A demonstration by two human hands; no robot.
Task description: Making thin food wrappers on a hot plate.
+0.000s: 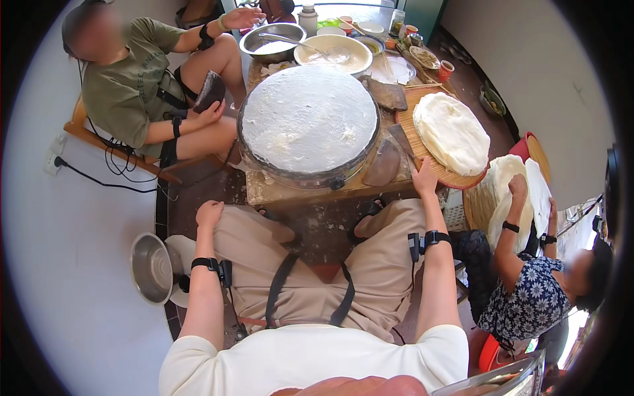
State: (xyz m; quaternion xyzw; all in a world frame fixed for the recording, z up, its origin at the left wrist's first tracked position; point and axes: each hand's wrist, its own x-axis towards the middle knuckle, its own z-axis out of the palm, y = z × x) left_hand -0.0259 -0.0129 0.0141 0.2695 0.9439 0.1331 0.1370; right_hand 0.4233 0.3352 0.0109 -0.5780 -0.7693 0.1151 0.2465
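My left hand (209,214) rests on my left knee, fingers loosely curled, with nothing seen in it. My right hand (426,177) grips the handle of a long flat-bladed spatula (402,142), whose blade lies across the gap between griddle and tray. Before me is a round griddle (338,183), covered by a thin white batter sheet (309,119). A dark flat scraper (384,163) lies just left of the spatula. Right of it, a stack of thin white pancakes (451,133) lies on a woven tray (406,119) with a red rim.
At left a seated person (143,84) holds a dark scraper block (210,91). Behind the griddle stand a batter basin (364,62) with a ladle and a steel bowl (247,47). Another person (525,292) handles large thin sheets (510,198) at right.
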